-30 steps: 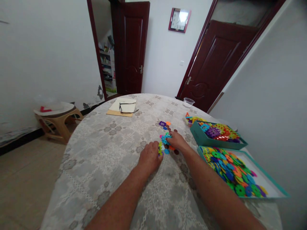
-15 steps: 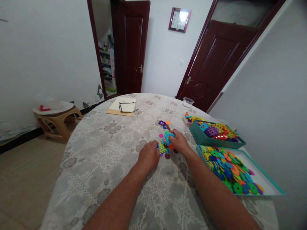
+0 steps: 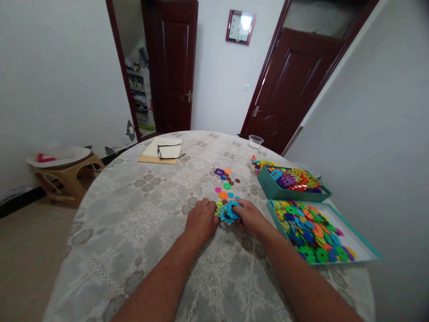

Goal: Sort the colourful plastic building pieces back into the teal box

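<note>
Left hand: my left hand (image 3: 202, 218), in the head view, lay on the table with fingers curled against a yellow-green piece (image 3: 218, 207); I could not tell how tightly they closed.
Right hand: my right hand (image 3: 250, 218) had thumb and fingers pinched together on light-blue toothed pieces (image 3: 229, 213).
Light-blue pieces: between my hands, just beside the yellow-green one (their lower side was partly hidden).
Loose discs: green disc (image 3: 227, 186), orange disc (image 3: 223, 195) and purple square (image 3: 219, 171), beyond my hands.
Containers: teal box (image 3: 281, 192) and shallow tray (image 3: 355, 230), both on my right, holding colourful pieces.
Far left: glasses (image 3: 158, 152) on a notebook (image 3: 151, 151).
</note>
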Demonstrator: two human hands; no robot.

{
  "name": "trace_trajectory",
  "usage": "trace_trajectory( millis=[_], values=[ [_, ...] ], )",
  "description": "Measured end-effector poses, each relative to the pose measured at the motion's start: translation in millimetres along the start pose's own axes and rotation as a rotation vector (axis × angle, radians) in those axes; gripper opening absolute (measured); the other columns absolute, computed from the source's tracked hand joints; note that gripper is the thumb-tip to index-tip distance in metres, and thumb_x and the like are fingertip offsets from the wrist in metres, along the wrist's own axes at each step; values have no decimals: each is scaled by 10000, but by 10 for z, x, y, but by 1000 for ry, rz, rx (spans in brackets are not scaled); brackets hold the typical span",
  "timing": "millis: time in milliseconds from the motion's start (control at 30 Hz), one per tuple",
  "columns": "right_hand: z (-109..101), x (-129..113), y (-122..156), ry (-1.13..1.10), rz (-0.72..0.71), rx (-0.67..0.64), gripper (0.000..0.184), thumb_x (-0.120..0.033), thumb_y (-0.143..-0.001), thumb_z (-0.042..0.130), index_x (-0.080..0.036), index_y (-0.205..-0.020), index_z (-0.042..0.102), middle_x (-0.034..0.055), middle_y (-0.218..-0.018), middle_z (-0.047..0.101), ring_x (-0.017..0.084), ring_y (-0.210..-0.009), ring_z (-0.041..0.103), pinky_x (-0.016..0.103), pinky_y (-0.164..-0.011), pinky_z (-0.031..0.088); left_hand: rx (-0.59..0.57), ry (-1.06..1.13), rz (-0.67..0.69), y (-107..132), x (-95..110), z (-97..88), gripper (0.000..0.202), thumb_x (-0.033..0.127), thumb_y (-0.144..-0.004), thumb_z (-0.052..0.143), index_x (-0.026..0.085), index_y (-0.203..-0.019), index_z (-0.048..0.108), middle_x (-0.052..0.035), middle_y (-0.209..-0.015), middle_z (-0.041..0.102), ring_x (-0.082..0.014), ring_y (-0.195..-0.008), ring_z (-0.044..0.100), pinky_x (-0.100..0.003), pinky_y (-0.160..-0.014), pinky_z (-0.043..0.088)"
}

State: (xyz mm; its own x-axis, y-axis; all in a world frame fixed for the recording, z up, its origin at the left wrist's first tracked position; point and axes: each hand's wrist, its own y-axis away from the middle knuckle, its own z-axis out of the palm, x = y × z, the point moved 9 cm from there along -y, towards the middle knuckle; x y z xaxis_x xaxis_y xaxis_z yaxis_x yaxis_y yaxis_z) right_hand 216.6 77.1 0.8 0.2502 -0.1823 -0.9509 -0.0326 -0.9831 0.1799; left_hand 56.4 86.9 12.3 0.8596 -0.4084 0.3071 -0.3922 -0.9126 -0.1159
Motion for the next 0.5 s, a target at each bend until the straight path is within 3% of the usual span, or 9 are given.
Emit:
trace_trajectory(
  millis=[100,200,300,367,433,500],
  values=[
    [-75,-120,52,111,-69,-14,170,-337,-779,533,-222,-855,633,-50,-622,552,136,-518,500,231,-458,356,-2,-5,3,-14,2,-20,187,325,-964,615,213,-1108,660,-108,-1195,646,-285,-1134,594,-370,-892,477],
    [-434,-351,11,257,-133,72,179,-324,-818,510,-222,-880,642,-45,-602,559,152,-521,526,241,-477,371,-3,5,2,-27,-4,-31,172,334,-972,616,215,-1091,653,-103,-1183,649,-280,-1128,599,-362,-889,466],
    [-1088,-674,-71,470,-199,278,255,-297,-845,491,-207,-987,683,-15,-652,625,180,-598,590,258,-565,428,-15,21,-21,-36,-31,-17,149,306,-976,604,219,-1093,638,-93,-1166,664,-272,-1117,604,-350,-862,452],
    [-1606,-927,-87,662,-258,496,303,-277,-849,503,-183,-1046,712,62,-879,739,212,-798,663,278,-715,480,-17,30,-39,-42,-54,-8,133,281,-978,592,216,-1090,625,-90,-1151,679,-266,-1099,608,-345,-848,441],
    [-2078,-1079,-92,827,-233,690,350,-272,-863,511,-152,-1108,730,138,-1080,765,257,-972,682,309,-837,488,-17,39,-56,-49,-77,-2,115,266,-982,578,213,-1078,613,-91,-1139,692,-258,-1071,614,-342,-837,433],
    [-2405,-1114,-132,954,-166,766,401,-257,-884,512,-134,-1198,729,176,-1186,757,278,-1051,686,322,-889,484,-15,61,-73,-55,-99,-6,104,262,-988,565,212,-1072,600,-94,-1131,701,-250,-1042,622,-338,-825,427]
  ],
)
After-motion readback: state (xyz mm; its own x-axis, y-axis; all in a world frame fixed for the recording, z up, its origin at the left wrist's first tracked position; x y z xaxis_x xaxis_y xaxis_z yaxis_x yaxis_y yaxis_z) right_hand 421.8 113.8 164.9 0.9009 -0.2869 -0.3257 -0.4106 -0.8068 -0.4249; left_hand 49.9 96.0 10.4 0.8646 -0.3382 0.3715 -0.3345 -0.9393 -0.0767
